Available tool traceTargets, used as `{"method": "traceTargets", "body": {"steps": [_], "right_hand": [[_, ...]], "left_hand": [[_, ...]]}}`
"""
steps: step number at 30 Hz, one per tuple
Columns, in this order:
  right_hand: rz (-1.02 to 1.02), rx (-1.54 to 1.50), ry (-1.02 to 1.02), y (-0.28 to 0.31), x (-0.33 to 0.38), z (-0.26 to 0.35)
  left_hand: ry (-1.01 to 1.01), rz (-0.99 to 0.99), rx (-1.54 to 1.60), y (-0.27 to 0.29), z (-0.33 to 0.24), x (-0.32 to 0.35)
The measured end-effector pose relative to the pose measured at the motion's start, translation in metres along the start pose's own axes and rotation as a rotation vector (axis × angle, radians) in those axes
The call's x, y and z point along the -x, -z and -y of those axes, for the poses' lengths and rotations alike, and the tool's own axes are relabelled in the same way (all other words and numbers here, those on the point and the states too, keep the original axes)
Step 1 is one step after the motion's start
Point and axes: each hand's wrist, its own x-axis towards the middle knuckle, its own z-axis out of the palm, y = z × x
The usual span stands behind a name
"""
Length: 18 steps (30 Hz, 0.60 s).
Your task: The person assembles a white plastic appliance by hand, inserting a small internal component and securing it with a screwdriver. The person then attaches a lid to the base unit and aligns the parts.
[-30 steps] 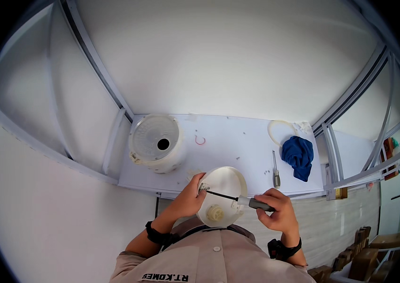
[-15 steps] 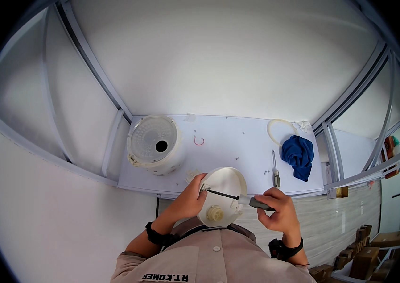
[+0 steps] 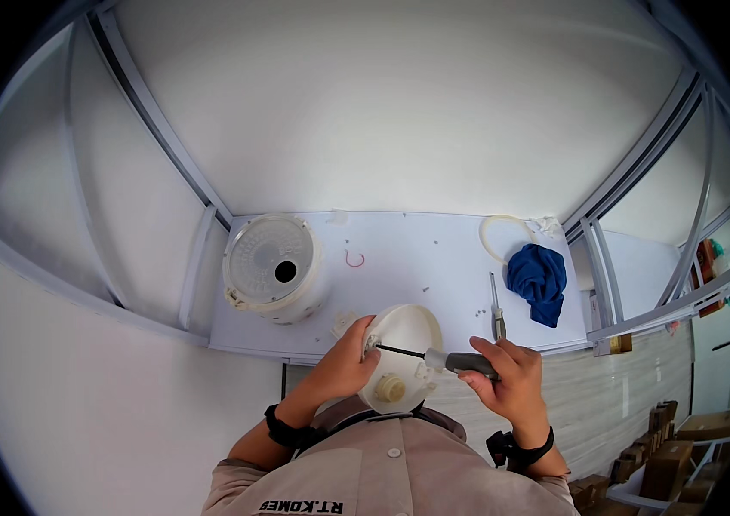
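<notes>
My left hand (image 3: pixel 349 359) is closed on the left rim of a round white plastic cover (image 3: pixel 408 337), which I hold tilted close to my body. Inside the cover sits a cream-coloured round fitting (image 3: pixel 390 388). In my right hand (image 3: pixel 511 378) is a screwdriver (image 3: pixel 473 365) with a grey handle and dark shaft. Its shaft runs leftward across the cover, and the tip meets a small white part (image 3: pixel 372 344) on the rim beside my left fingers. Whether a screw sits under the tip is too small to tell.
A white tub (image 3: pixel 274 267) with a dark hole in its lid stands on the table's left side. On the right lie a second screwdriver (image 3: pixel 498 320), a blue cloth (image 3: pixel 539 284) and a pale ring (image 3: pixel 483 236). A red curved piece (image 3: pixel 354 263) and several small screws are scattered about.
The fingers of my right hand have loosened and shifted on the screwdriver handle. The tip stays at the same part of the cover. My view has shifted slightly.
</notes>
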Motion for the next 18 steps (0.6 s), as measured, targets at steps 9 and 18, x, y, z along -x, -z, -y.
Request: {"method": "traceTargets", "body": {"steps": [9, 18], "right_hand": [[-0.035, -0.357, -0.003, -0.02, 0.003, -0.018], [0.368, -0.19, -0.256, -0.001, 0.013, -0.016]], "left_hand": [[0.044, -0.197, -0.026, 0.006, -0.005, -0.003], [0.035, -0.216, -0.131, 0.005, -0.018, -0.004]]}}
